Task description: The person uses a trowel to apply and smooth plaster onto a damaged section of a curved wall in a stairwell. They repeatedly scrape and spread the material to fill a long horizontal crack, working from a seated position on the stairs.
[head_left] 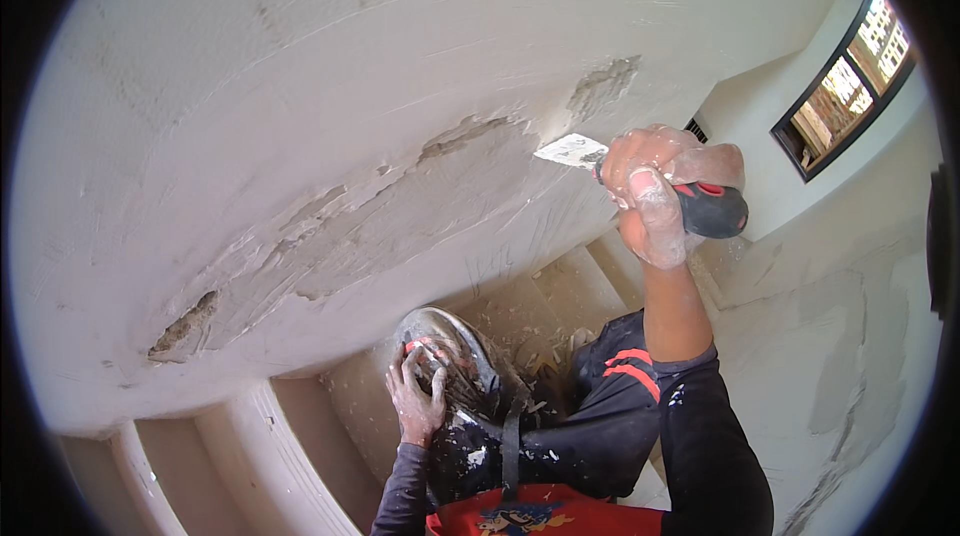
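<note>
Printed red shirt (pixel 585 504); right hand (pixel 668 186) grasps putty knife (pixel 572 150); left hand (pixel 416 404), at dark container (pixel 486 372), grip unclear

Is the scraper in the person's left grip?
No, the right grip holds the scraper by its black-and-red handle, blade toward the wall.

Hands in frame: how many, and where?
2. Right hand: upper right of centre, gripping a scraper by the wall. Left hand: lower, just left of centre. No others visible.
</note>
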`<act>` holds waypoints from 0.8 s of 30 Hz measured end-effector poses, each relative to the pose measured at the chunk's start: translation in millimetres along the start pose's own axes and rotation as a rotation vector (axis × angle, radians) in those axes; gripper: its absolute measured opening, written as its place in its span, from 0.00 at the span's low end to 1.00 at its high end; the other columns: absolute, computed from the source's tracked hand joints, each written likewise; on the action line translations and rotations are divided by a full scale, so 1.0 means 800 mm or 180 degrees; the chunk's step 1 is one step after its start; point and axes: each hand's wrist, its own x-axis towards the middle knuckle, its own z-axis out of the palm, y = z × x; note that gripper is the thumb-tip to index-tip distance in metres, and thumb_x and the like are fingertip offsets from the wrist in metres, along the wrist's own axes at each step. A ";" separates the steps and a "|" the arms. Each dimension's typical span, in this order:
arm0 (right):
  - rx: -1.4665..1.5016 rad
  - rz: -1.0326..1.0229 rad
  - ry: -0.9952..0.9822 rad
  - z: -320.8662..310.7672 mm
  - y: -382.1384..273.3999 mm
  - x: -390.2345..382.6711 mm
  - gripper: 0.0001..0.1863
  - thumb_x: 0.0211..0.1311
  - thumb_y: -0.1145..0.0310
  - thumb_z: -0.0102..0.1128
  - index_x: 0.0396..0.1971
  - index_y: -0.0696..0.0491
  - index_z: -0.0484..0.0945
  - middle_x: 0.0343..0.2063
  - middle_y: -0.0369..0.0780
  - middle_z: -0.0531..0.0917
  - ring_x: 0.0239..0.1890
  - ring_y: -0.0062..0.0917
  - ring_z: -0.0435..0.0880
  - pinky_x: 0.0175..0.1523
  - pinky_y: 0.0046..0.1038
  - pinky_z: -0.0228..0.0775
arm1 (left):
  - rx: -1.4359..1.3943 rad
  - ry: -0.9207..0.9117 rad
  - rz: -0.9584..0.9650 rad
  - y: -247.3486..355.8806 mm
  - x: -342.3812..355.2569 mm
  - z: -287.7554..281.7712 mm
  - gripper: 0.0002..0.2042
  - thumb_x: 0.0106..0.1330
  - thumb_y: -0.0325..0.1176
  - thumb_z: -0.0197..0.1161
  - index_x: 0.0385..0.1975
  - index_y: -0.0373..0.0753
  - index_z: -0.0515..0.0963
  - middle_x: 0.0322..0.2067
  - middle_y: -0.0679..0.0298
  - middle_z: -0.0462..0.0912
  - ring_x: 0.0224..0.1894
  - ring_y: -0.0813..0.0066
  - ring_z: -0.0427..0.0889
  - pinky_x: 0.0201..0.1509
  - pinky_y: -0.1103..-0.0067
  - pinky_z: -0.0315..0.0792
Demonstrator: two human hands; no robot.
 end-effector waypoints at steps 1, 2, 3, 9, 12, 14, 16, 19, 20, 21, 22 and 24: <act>-0.0369 0.0007 -0.0271 -0.007 -0.010 0.005 0.10 0.54 0.76 0.59 0.25 0.53 0.64 0.14 0.38 0.73 0.13 0.23 0.70 0.18 0.24 0.64 | 0.0018 -0.0019 0.0004 -0.003 0.000 -0.001 0.25 0.57 0.40 0.63 0.54 0.38 0.68 0.58 0.48 0.64 0.60 0.47 0.63 0.63 0.59 0.56; -0.0104 0.0018 -0.0056 0.000 -0.007 0.002 0.10 0.53 0.76 0.59 0.22 0.53 0.65 0.14 0.38 0.73 0.13 0.23 0.70 0.18 0.24 0.63 | 0.0029 -0.0014 0.0014 -0.005 0.000 -0.002 0.25 0.57 0.39 0.63 0.53 0.38 0.68 0.58 0.48 0.64 0.60 0.47 0.63 0.64 0.59 0.56; 0.0163 0.0000 0.0170 0.006 -0.005 -0.002 0.10 0.52 0.76 0.59 0.19 0.53 0.65 0.14 0.38 0.73 0.12 0.23 0.70 0.18 0.23 0.62 | 0.0040 -0.0006 0.0020 -0.005 0.001 -0.002 0.25 0.57 0.39 0.63 0.53 0.38 0.68 0.58 0.47 0.64 0.60 0.47 0.63 0.64 0.59 0.56; 0.0267 0.0305 0.0213 -0.013 0.000 -0.002 0.10 0.46 0.76 0.59 0.17 0.54 0.65 0.16 0.36 0.72 0.15 0.19 0.69 0.20 0.22 0.59 | 0.0075 -0.0036 0.0004 -0.002 0.000 0.000 0.25 0.57 0.39 0.63 0.54 0.37 0.67 0.57 0.46 0.65 0.61 0.47 0.62 0.64 0.60 0.56; 0.0336 0.0358 0.0232 -0.017 -0.001 -0.003 0.08 0.46 0.72 0.58 0.19 0.53 0.67 0.16 0.35 0.72 0.18 0.18 0.69 0.22 0.22 0.58 | 0.0085 -0.0042 0.0092 -0.001 0.000 0.002 0.26 0.58 0.40 0.63 0.54 0.37 0.67 0.59 0.47 0.63 0.59 0.46 0.63 0.63 0.59 0.55; 0.0096 0.0402 0.0748 0.007 0.019 -0.005 0.08 0.47 0.69 0.59 0.20 0.53 0.68 0.15 0.34 0.70 0.19 0.18 0.69 0.24 0.23 0.59 | 0.0083 -0.0040 0.0048 0.005 0.002 0.005 0.26 0.58 0.39 0.63 0.54 0.37 0.67 0.58 0.47 0.64 0.59 0.46 0.63 0.63 0.59 0.55; 0.0134 0.0420 0.1075 0.017 0.031 -0.004 0.09 0.47 0.67 0.60 0.21 0.53 0.69 0.14 0.34 0.70 0.19 0.18 0.70 0.24 0.23 0.60 | 0.0119 -0.0046 0.0009 0.001 0.002 0.002 0.25 0.58 0.39 0.63 0.54 0.37 0.67 0.58 0.47 0.64 0.60 0.46 0.63 0.63 0.59 0.55; 0.0434 0.0280 0.1094 0.008 0.034 -0.002 0.07 0.50 0.70 0.58 0.23 0.52 0.69 0.17 0.35 0.72 0.18 0.18 0.70 0.23 0.22 0.61 | 0.0032 -0.0028 0.0064 0.003 -0.001 0.005 0.25 0.57 0.39 0.63 0.54 0.37 0.67 0.58 0.46 0.64 0.60 0.47 0.63 0.64 0.59 0.54; 0.0516 0.0244 0.1079 0.004 0.032 -0.001 0.06 0.51 0.71 0.58 0.24 0.52 0.68 0.19 0.35 0.73 0.18 0.18 0.70 0.23 0.21 0.62 | 0.0014 -0.0027 0.0074 0.003 -0.001 0.007 0.25 0.57 0.39 0.63 0.54 0.37 0.67 0.58 0.47 0.64 0.60 0.47 0.63 0.64 0.59 0.54; 0.0597 0.0208 0.1065 0.000 0.030 0.000 0.06 0.52 0.72 0.57 0.25 0.51 0.68 0.20 0.36 0.74 0.18 0.18 0.71 0.23 0.21 0.62 | 0.0042 -0.0036 0.0047 0.002 -0.002 0.004 0.25 0.57 0.39 0.63 0.54 0.37 0.67 0.58 0.47 0.64 0.60 0.47 0.63 0.64 0.59 0.54; 0.0586 0.0222 0.1062 -0.002 0.026 0.000 0.06 0.55 0.72 0.56 0.23 0.51 0.68 0.19 0.36 0.73 0.18 0.19 0.69 0.22 0.23 0.62 | 0.0057 -0.0044 0.0043 0.003 -0.001 0.000 0.25 0.58 0.39 0.63 0.54 0.37 0.67 0.58 0.47 0.64 0.60 0.47 0.63 0.64 0.59 0.54; 0.0555 0.0217 0.0986 -0.008 0.020 0.007 0.08 0.60 0.70 0.52 0.21 0.52 0.68 0.16 0.37 0.71 0.17 0.22 0.67 0.22 0.27 0.61 | 0.0012 -0.0042 0.0056 0.004 -0.001 0.004 0.25 0.58 0.39 0.63 0.54 0.37 0.67 0.58 0.47 0.64 0.60 0.47 0.63 0.64 0.59 0.55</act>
